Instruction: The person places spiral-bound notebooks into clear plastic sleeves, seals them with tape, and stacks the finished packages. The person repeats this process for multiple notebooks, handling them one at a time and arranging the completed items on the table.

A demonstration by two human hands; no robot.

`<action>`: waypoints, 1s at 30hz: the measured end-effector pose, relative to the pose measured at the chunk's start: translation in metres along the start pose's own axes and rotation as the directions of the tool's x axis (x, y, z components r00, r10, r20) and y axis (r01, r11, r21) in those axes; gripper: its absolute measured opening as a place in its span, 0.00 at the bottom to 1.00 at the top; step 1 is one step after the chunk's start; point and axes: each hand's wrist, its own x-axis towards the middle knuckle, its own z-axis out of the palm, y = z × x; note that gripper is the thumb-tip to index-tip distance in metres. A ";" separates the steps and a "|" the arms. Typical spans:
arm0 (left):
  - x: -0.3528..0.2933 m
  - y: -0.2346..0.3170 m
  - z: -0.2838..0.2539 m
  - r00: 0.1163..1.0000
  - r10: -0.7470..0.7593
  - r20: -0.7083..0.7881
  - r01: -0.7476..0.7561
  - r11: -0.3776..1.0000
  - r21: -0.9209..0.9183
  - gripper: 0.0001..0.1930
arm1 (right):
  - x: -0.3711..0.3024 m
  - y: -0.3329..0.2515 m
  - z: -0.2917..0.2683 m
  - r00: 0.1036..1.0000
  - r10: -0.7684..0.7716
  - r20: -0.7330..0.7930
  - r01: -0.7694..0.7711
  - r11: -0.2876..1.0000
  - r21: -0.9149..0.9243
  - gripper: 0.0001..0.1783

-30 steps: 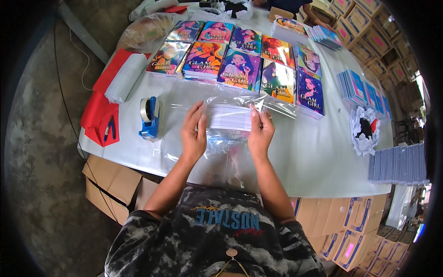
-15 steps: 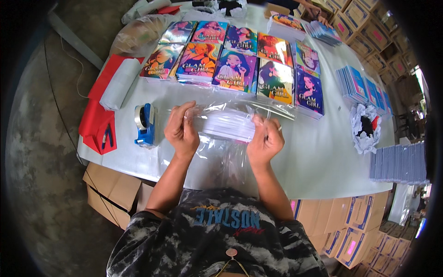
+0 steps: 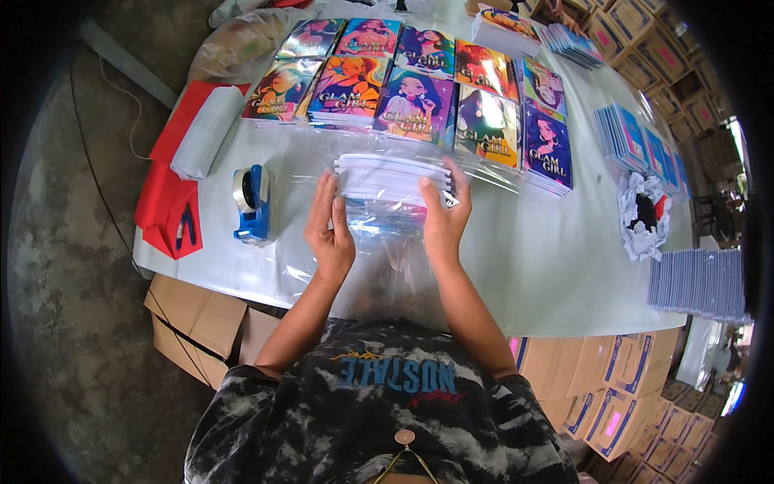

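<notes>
A stack of books stands on edge inside a clear plastic bag, its white page edges facing up. My left hand presses along the stack's left end, fingers straight and thumb on the near side. At the right end my right hand grips the stack through the plastic, its thumb on the near side and its fingers partly hidden behind. Loose film spreads out beyond the stack on both sides and toward me.
Stacks of colourful cover books line the table's far side. A blue tape dispenser stands left, by red sheets with pens and a white roll. Crumpled paper and grey-edged stacks lie right. Another person's hand is far right.
Both hands let go of the bag's stretched film and now clasp the stack's ends. The stack has tilted up and shows more of its page edges. The view has shifted slightly.
</notes>
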 end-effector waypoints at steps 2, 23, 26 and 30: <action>0.000 -0.001 -0.005 0.999 0.049 -0.015 -0.048 0.998 0.038 0.13 | 0.002 -0.004 0.006 0.998 0.063 -0.032 -0.063 0.998 -0.004 0.21; 0.076 0.074 -0.002 0.900 -0.047 0.434 0.079 0.995 -0.057 0.42 | -0.015 -0.022 -0.011 0.719 -0.387 0.577 0.689 0.509 -0.516 0.22; 0.113 0.061 0.018 0.856 0.238 0.460 -0.360 0.911 0.199 0.33 | -0.013 -0.018 -0.010 0.714 -0.364 0.598 0.689 0.517 -0.508 0.21; 0.111 0.040 0.019 0.695 0.000 0.719 -0.180 0.968 0.174 0.11 | -0.012 0.005 -0.007 0.719 -0.447 0.532 0.687 0.572 -0.448 0.19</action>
